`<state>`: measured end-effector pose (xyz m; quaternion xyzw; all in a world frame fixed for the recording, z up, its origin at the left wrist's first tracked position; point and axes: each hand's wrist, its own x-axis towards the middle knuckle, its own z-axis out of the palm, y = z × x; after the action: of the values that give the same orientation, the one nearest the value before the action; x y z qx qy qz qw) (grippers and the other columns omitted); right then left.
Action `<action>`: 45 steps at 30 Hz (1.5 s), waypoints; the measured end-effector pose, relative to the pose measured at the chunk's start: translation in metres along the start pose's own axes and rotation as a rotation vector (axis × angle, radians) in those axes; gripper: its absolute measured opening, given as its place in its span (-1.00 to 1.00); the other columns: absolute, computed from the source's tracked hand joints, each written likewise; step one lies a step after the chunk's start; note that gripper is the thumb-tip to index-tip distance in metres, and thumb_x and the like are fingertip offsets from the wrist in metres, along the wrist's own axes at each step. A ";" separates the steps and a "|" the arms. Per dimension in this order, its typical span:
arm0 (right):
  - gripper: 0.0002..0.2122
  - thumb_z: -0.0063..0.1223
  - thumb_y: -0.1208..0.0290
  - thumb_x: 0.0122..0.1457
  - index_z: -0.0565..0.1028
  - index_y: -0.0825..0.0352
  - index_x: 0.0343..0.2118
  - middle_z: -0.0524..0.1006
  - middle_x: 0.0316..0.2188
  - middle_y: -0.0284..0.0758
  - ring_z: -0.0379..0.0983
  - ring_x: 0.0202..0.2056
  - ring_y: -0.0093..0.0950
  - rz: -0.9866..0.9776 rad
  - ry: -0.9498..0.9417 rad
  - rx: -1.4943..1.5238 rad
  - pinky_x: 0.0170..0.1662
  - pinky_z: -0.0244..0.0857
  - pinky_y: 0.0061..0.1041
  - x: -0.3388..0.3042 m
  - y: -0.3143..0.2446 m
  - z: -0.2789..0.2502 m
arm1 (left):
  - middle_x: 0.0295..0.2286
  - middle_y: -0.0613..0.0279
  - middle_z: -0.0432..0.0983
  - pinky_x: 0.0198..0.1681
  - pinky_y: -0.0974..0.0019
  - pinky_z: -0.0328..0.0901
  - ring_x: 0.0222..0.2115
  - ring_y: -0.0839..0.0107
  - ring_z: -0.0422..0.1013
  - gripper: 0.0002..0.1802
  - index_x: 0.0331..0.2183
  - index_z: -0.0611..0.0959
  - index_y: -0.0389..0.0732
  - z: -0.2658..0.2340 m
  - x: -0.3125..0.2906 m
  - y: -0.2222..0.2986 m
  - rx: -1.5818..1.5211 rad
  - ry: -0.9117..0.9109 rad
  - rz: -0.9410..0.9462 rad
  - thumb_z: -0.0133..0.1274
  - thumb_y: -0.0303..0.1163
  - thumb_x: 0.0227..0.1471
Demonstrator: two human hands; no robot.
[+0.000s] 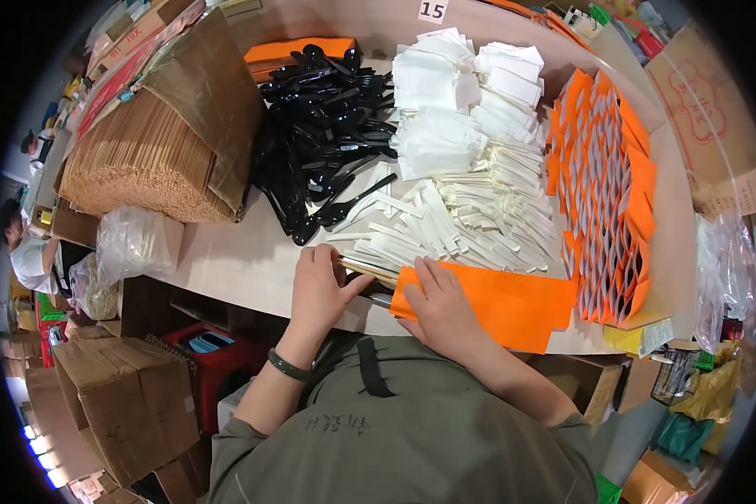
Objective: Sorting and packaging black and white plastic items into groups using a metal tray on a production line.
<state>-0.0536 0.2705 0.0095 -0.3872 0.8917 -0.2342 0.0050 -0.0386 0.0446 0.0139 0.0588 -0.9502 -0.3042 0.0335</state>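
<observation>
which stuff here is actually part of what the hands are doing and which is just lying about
In hand: left hand, chopsticks, right hand, orange sleeve.

Lying about: black spoons, white packets, orange sleeve stack, chopstick bundle, cardboard boxes.

A flat orange sleeve (496, 307) lies at the near table edge, wooden chopsticks (368, 270) poking from its left end.

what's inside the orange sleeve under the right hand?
The right hand lies flat on the orange sleeve. The left hand holds wooden chopsticks at its open left end. How far they reach inside, or what else it holds, is covered.
</observation>
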 end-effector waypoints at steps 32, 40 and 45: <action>-0.57 0.32 0.18 -0.04 0.49 0.38 -0.20 0.40 0.01 -0.03 0.29 0.09 -0.04 -0.201 -0.102 0.076 0.10 0.22 -0.16 -0.013 0.061 -0.040 | -0.40 0.16 0.47 -0.24 0.31 0.34 -0.37 0.33 0.42 -0.53 -0.19 0.52 -0.28 0.033 -0.019 0.065 -0.576 -0.553 0.591 0.26 -0.31 -0.18; -0.69 0.03 0.16 0.21 0.48 0.36 -0.46 0.53 -0.59 -0.16 0.51 -0.48 -0.14 0.483 -0.215 0.008 -0.40 0.34 -0.15 0.007 0.013 -0.027 | -0.37 0.03 0.52 -0.26 0.20 0.37 -0.35 0.07 0.48 -0.46 -0.13 0.52 -0.24 0.003 -0.027 -0.004 -0.077 -0.158 -0.034 0.30 -0.32 -0.20; -0.81 0.02 0.30 0.09 0.51 0.34 -0.47 0.55 -0.57 -0.13 0.52 -0.49 -0.12 0.538 -0.178 0.065 -0.41 0.39 -0.16 0.015 0.025 -0.018 | -0.32 0.09 0.50 -0.26 0.13 0.39 -0.30 0.03 0.48 -0.31 -0.02 0.50 -0.14 -0.019 -0.027 -0.013 0.060 -0.332 0.152 0.36 -0.32 -0.27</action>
<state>-0.0847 0.2818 0.0175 -0.1555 0.9505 -0.2178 0.1578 -0.0083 0.0266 0.0207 -0.0632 -0.9531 -0.2776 -0.1026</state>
